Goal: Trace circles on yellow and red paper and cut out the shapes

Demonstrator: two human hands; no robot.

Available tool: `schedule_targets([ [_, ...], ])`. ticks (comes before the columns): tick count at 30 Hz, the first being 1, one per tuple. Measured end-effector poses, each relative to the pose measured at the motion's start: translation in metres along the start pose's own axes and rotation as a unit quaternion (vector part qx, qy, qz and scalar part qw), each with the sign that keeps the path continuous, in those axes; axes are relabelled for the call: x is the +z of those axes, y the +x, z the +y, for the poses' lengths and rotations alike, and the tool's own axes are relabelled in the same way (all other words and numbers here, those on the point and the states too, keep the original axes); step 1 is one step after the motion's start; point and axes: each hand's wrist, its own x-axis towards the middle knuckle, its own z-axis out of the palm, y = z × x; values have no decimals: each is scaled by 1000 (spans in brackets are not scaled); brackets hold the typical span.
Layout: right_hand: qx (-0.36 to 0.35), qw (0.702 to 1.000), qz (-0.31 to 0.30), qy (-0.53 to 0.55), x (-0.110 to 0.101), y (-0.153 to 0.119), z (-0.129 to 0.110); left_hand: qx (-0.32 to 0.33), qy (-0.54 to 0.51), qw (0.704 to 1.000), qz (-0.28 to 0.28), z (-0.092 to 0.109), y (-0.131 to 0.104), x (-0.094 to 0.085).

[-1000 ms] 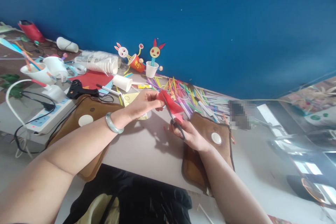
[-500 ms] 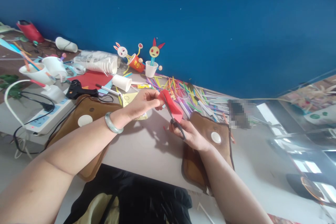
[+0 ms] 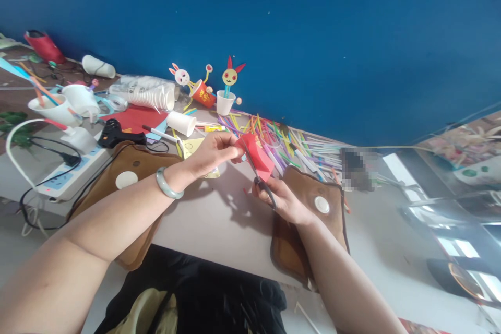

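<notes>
Above the table, my left hand (image 3: 219,154) pinches the left end of a piece of red paper (image 3: 261,156). Black-handled scissors (image 3: 266,193) are gripped in my right hand (image 3: 287,201), their blades lying along the paper's near edge and pointing toward my left fingertips. Whether the blades are fully closed is too small to tell. Behind my left hand lies a yellow sheet (image 3: 191,147) with circles drawn on it. Beneath my right wrist is a brown cushion (image 3: 285,242).
A second brown cushion (image 3: 164,164) lies under my left forearm, near a black glue gun (image 3: 117,134) and a power strip (image 3: 72,175). Paper cups (image 3: 182,123), two cup figures (image 3: 226,103) and many coloured strips (image 3: 313,154) line the blue wall (image 3: 297,36).
The red paper has shifted and spread slightly beside the scissor blades, showing more of its surface on the far side. Both hands stay nearly in place.
</notes>
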Motion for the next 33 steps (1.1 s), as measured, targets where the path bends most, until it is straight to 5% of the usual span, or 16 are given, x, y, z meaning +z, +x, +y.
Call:
schedule_targets([
  [33, 28, 999, 24, 7, 0, -1, -7, 31, -19, 999, 33, -4, 2, -3],
])
